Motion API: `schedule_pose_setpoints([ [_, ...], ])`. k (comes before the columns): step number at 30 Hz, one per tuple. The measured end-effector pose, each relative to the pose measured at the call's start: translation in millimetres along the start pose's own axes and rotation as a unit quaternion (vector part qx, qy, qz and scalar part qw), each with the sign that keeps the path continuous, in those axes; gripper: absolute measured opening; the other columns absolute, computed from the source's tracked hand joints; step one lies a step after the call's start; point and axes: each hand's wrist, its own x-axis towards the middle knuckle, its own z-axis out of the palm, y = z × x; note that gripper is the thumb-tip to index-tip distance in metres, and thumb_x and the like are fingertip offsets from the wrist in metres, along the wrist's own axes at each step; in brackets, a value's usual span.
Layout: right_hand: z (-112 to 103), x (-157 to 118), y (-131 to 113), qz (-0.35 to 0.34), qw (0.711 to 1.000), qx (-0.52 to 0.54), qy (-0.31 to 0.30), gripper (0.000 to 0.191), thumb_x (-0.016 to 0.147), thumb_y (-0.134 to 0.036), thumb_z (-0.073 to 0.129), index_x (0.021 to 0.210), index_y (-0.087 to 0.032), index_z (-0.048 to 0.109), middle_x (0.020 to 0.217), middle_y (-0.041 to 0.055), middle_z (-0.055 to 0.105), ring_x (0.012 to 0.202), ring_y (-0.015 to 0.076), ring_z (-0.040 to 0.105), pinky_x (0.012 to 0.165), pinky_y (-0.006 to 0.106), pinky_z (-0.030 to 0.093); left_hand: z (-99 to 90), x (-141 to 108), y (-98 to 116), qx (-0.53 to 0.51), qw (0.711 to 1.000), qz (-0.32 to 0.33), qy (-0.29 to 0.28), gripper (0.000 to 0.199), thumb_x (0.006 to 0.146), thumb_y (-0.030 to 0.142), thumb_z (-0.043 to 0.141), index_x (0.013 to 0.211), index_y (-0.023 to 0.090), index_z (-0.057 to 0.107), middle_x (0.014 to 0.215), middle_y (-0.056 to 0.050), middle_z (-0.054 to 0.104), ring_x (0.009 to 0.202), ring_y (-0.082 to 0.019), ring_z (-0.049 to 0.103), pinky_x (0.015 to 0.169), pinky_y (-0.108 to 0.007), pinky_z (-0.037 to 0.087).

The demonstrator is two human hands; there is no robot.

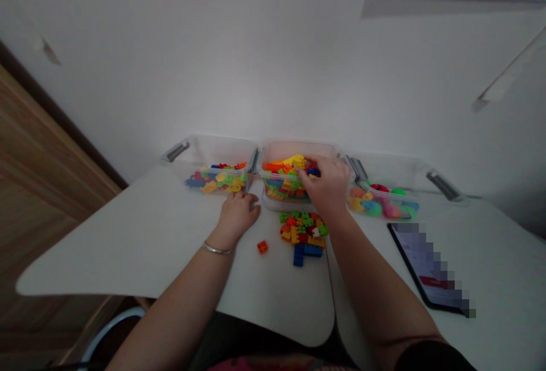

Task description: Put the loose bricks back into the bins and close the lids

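Right now, three clear plastic bins with grey clip handles are seen lined up along the far edge of a white table (128, 246). The left bin (222, 152) is filled shallowly with flat multicoloured pieces (217, 180), the middle bin (298, 150) is heaped with interlocking plastic bricks (281, 180), and the right bin (384, 169) is loaded with rounded pink, green and orange pieces (377, 203). The right hand (326, 186) is pushed into the middle bin, its fingers (309, 165) curled down over the top bricks; whether a brick is gripped cannot be told. The left hand (236, 214) is laid on the table just before the left bin, loosely curled, with nothing seen in it, and a metal bangle (217, 248) is worn on that wrist. A loose heap of bricks (302, 234) is spread in front of the middle bin, its long axis pointing toward the wearer, and a lone orange brick (263, 247) is placed between it and the left hand. Open tabletop is left beyond the left hand, while a phone (426, 268) with a pixelated screen is set at an angle on the right.
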Motion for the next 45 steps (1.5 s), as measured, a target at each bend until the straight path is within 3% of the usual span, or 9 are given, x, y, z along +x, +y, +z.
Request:
schedule_pose_setpoints([
  [8, 7, -4, 2, 0.018, 1.0, -0.005, -0.019, 0.023, 0.092, -0.037, 0.056, 0.086, -0.024, 0.074, 0.094, 0.0065, 0.077, 0.098, 0.0264, 0.062, 0.096, 0.044, 0.033, 0.9, 1, -1, 0.0, 1.0, 0.008, 0.001, 0.037, 0.089, 0.037, 0.052, 0.116, 0.021, 0.072, 0.116, -0.011, 0.068, 0.115, -0.031, 0.057, 0.102, -0.042, 0.046],
  [14, 4, -3, 3, -0.032, 0.999, -0.018, -0.031, 0.024, 0.093, -0.036, 0.056, 0.102, -0.024, 0.076, 0.108, 0.0057, 0.077, 0.107, 0.0286, 0.059, 0.098, 0.046, 0.032, 2.6, 1, -1, -0.005, 1.0, 0.007, 0.005, 0.037, 0.089, 0.037, 0.053, 0.115, 0.021, 0.073, 0.117, -0.012, 0.068, 0.117, -0.031, 0.056, 0.102, -0.042, 0.046],
  [20, -19, 2, -14, -0.07, 0.996, 0.039, -0.037, 0.025, 0.092, -0.033, 0.057, 0.103, -0.022, 0.076, 0.104, 0.0079, 0.077, 0.101, 0.0263, 0.063, 0.095, 0.041, 0.039, 2.8, 1, -2, -0.005, 1.0, 0.006, 0.004, 0.037, 0.088, 0.037, 0.053, 0.116, 0.021, 0.072, 0.115, -0.011, 0.068, 0.116, -0.03, 0.057, 0.103, -0.041, 0.046],
  [22, -26, 2, -21, -0.082, 0.989, 0.084, -0.085, 0.02, 0.091, -0.031, 0.06, 0.098, -0.022, 0.077, 0.099, 0.0065, 0.077, 0.095, 0.0236, 0.066, 0.091, 0.038, 0.043, 2.8, 2, -2, -0.008, 1.0, 0.003, 0.003, 0.037, 0.088, 0.037, 0.055, 0.116, 0.022, 0.072, 0.116, -0.011, 0.068, 0.116, -0.03, 0.057, 0.102, -0.041, 0.046],
  [24, -29, 2, -27, -0.093, 0.97, 0.137, -0.179, 0.016, 0.089, -0.028, 0.063, 0.096, -0.024, 0.077, 0.092, 0.0033, 0.078, 0.084, 0.0193, 0.068, 0.082, 0.033, 0.046, 3.1, 2, -3, -0.01, 1.0, 0.004, 0.005, 0.037, 0.087, 0.037, 0.056, 0.116, 0.022, 0.072, 0.117, -0.011, 0.068, 0.116, -0.03, 0.057, 0.102, -0.042, 0.046],
  [28, -24, -6, -35, -0.197, 0.88, 0.166, -0.4, 0.016, 0.085, -0.022, 0.068, 0.096, -0.026, 0.078, 0.09, 0.0005, 0.077, 0.081, 0.0157, 0.068, 0.078, 0.028, 0.048, 3.4, 2, -3, -0.012, 1.0, 0.012, 0.01, 0.035, 0.088, 0.037, 0.056, 0.114, 0.02, 0.073, 0.114, -0.012, 0.07, 0.114, -0.03, 0.058, 0.104, -0.041, 0.045],
  [32, -12, -21, -48, -0.254, 0.813, 0.093, -0.515, 0.022, 0.085, -0.021, 0.068, 0.104, -0.026, 0.078, 0.1, 0.0031, 0.078, 0.096, 0.0199, 0.069, 0.086, 0.03, 0.049, 2.7, 1, -2, -0.012, 1.0, 0.008, 0.013, 0.035, 0.089, 0.034, 0.055, 0.115, 0.02, 0.073, 0.115, -0.012, 0.069, 0.114, -0.03, 0.058, 0.103, -0.041, 0.046],
  [36, -2, -36, -59, -0.291, 0.787, 0.037, -0.542, 0.027, 0.085, -0.027, 0.07, 0.11, -0.025, 0.076, 0.106, 0.0056, 0.076, 0.104, 0.0236, 0.066, 0.09, 0.033, 0.049, 2.6, 1, -2, -0.011, 1.0, 0.004, 0.009, 0.034, 0.089, 0.035, 0.056, 0.115, 0.02, 0.073, 0.115, -0.011, 0.069, 0.114, -0.029, 0.058, 0.103, -0.041, 0.045],
  [45, 3, -46, -63, -0.323, 0.796, -0.035, -0.51, 0.023, 0.089, -0.014, 0.055, 0.097, -0.017, 0.076, 0.099, 0.0111, 0.075, 0.095, 0.0252, 0.067, 0.08, 0.033, 0.05, 0.7, 0, 0, -0.012, 1.0, -0.001, 0.006, 0.034, 0.089, 0.035, 0.056, 0.115, 0.02, 0.073, 0.117, -0.011, 0.069, 0.116, -0.03, 0.057, 0.104, -0.04, 0.045],
])
